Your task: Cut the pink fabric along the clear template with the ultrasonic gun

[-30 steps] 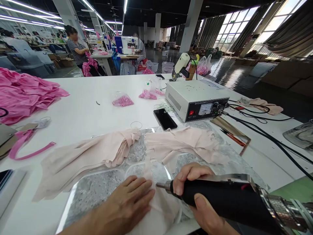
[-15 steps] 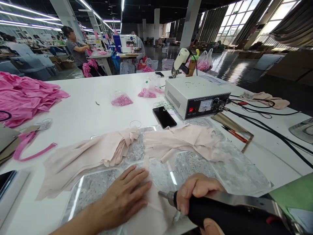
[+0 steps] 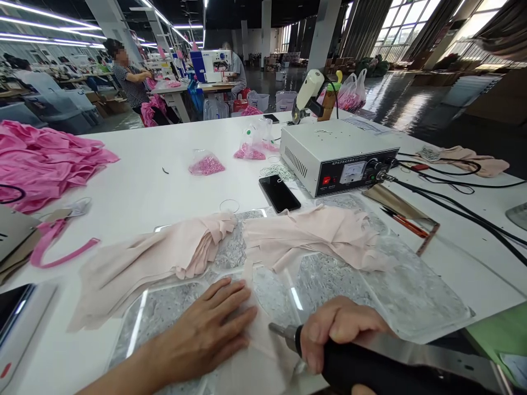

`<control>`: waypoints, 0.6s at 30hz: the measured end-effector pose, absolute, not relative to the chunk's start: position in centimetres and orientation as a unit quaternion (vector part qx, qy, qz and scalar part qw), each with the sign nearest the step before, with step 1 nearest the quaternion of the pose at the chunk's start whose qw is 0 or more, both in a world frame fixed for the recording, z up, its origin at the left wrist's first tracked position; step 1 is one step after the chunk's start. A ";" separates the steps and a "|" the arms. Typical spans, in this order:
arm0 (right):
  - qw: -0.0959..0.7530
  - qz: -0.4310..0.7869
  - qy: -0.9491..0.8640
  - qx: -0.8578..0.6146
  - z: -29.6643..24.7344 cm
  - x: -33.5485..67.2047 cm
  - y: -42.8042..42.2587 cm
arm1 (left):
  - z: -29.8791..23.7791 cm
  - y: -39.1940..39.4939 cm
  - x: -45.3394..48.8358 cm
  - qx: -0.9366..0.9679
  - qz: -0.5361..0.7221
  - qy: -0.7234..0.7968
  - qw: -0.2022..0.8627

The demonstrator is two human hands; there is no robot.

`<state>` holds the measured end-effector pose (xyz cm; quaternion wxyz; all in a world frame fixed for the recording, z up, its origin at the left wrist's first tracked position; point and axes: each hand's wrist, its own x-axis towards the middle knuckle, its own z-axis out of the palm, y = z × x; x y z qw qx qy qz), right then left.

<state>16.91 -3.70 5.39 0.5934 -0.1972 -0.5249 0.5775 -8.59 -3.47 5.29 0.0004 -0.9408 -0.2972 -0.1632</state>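
My left hand (image 3: 216,323) lies flat, fingers stretched out, on a pale pink fabric piece (image 3: 263,359) over a grey marbled board. My right hand (image 3: 343,329) is wrapped round a thick black handheld tool with a metal tip (image 3: 370,367). The tip points left and is at the fabric's right edge, just right of my left fingers; whether it touches the cloth I cannot tell. Beyond my hands lie two stacks of pale pink fabric pieces, a left stack (image 3: 164,249) and a right stack (image 3: 313,236).
A metal control box (image 3: 333,153) with a dial and black cables (image 3: 457,206) stands at back right. A phone (image 3: 280,193), small bags of pink bits (image 3: 206,163) and a pink fabric heap (image 3: 45,162) are on the white table. Two people are at work farther back.
The view has shifted slightly, so things on the right sit a little farther right. My left hand stays on the fabric, and the tool's tip keeps nearly the same place beside it.
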 end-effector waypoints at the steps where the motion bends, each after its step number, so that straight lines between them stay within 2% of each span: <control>1: 0.584 0.581 -0.540 -0.172 5.4 17.1 -3.4 | 5.2 -3.5 -8.6 -0.940 -0.164 -0.298 -0.002; 3: 0.579 0.572 -0.563 -0.142 5.7 17.2 -2.9 | 5.2 -3.5 -8.6 -0.939 -0.169 -0.299 -0.005; 8: 0.635 0.491 -0.542 -0.250 7.7 15.7 -3.1 | 5.1 -3.5 -8.5 -0.941 -0.165 -0.297 -0.002; 18: 0.640 0.455 -0.573 -0.234 7.0 13.6 -2.0 | 5.3 -3.6 -8.3 -0.939 -0.162 -0.304 0.001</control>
